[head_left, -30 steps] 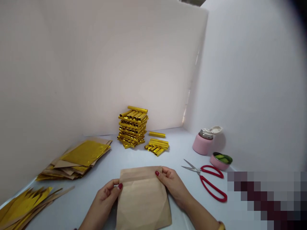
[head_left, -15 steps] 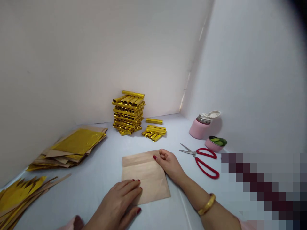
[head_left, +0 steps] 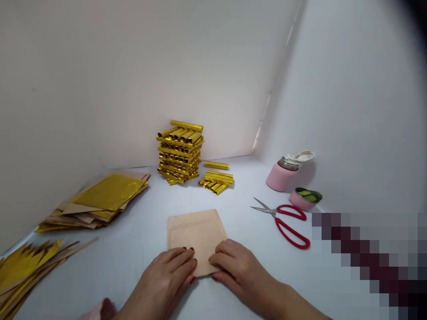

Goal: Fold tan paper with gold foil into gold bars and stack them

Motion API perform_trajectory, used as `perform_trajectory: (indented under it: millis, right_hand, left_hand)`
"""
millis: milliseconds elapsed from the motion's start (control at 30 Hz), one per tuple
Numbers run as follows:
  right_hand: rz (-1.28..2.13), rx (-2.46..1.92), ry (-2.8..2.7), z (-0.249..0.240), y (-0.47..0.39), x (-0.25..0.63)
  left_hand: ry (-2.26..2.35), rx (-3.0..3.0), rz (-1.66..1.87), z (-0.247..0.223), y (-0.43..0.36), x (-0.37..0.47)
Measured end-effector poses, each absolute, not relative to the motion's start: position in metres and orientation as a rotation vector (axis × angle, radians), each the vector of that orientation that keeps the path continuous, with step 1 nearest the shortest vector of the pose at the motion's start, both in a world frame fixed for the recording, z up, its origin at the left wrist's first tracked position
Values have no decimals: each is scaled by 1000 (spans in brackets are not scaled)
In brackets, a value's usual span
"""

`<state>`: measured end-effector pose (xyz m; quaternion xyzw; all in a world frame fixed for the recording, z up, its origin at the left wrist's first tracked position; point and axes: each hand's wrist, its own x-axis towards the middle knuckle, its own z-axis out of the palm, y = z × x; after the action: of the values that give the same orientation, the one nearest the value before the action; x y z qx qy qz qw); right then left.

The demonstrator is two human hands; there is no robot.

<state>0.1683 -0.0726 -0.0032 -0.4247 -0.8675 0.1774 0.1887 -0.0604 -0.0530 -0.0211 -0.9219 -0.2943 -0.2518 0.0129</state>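
A square sheet of brown paper [head_left: 193,229], with faint crease lines across it, lies on the white tabletop. My left hand [head_left: 165,273] holds its near left part, fingers on top and thumb tucked in at the near edge. At the near right corner my right hand [head_left: 242,269] grips the sheet, its curled fingers above and its thumb at the edge. Both hands partly cover the near side of the paper.
Left: gold-and-brown paper sheets [head_left: 110,191] and cut strips [head_left: 26,271]. Behind stand stacked gold paper tubes [head_left: 180,153], beside a smaller pile [head_left: 216,180]. Right: red-handled scissors [head_left: 292,229], an open pink flask [head_left: 282,175] and a pink bowl [head_left: 303,201] with green pieces.
My right hand has come from the sheet's far right corner down to its near right corner. My left thumb has drawn in against the near edge. The view has shifted slightly.
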Motion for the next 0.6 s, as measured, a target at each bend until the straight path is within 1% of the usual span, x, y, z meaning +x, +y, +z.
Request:
perform_trajectory:
  millis: [100, 267, 400, 600]
  right_hand:
    - [353, -1164, -2460, -7, -70, 167]
    - [263, -1103, -2472, -11, -67, 165]
    - [336, -1111, -2453, -12, -67, 163]
    - [548, -1232, -2295, -10, -61, 173]
  left_hand:
    - [-966, -2959, -728, -13, -58, -57]
    - [-988, -3042, -640, -13, -64, -49]
    - [-1057, -3110, -589, -21, -65, -49]
    - [-1425, -3157, -612, -23, -64, -60]
